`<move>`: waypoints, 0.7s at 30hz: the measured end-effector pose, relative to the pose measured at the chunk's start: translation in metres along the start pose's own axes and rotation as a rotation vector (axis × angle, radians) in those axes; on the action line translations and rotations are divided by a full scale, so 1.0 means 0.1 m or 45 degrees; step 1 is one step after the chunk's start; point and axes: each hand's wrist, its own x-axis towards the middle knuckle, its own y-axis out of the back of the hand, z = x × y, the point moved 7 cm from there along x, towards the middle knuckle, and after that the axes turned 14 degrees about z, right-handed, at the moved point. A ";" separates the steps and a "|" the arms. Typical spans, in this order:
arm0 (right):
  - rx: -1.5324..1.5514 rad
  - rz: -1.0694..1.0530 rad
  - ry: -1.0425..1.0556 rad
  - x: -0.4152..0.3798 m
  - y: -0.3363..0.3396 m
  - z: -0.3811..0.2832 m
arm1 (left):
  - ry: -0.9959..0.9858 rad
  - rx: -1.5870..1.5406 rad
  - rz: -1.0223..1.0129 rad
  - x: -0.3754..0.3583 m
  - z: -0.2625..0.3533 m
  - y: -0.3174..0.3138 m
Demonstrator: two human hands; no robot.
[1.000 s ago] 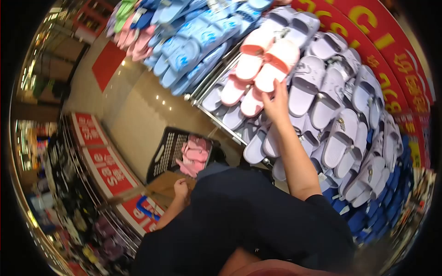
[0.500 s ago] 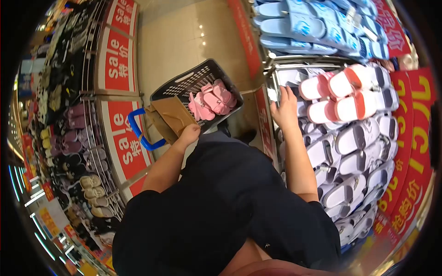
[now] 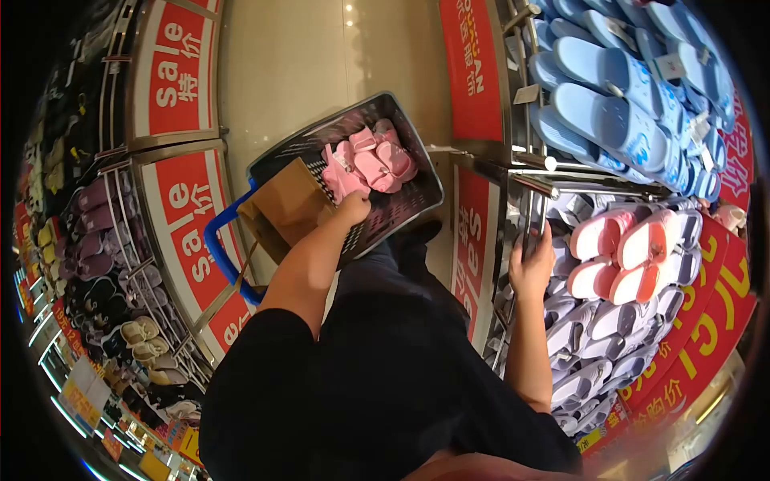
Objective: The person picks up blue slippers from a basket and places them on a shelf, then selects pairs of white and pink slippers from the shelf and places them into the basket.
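Observation:
My left hand is closed at the edge of the dark shopping basket, next to the brown paper bag; its exact hold is hidden. Pink slippers lie in the basket just beyond my fingers. A blue handle sticks out at the basket's left. My right hand is raised at the rack's metal edge, thumb apart from the fingers, beside white slippers with pink and red insoles. Nothing shows in that hand.
Light blue slippers fill the upper right rack. Pale grey-white slippers hang below. A metal rail separates them. Racks of shoes and red sale signs line the left. Tiled floor runs between.
The view has shifted, with the right racks lower and nearer. My right hand has moved down to the rack's metal edge, its fingers less spread. My left hand is still at the basket.

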 end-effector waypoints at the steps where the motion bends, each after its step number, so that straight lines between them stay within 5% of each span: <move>1: -0.014 -0.008 -0.018 -0.01 -0.02 0.01 | -0.049 0.019 -0.005 0.20 -0.07 -0.13; 11: -0.065 -0.078 -0.119 -0.09 -0.11 0.12 | -0.063 0.371 -0.041 1.74 0.47 -0.59; 21: -0.040 -0.084 -0.190 -0.12 -0.13 0.12 | 0.044 0.443 -0.174 1.89 0.48 -1.08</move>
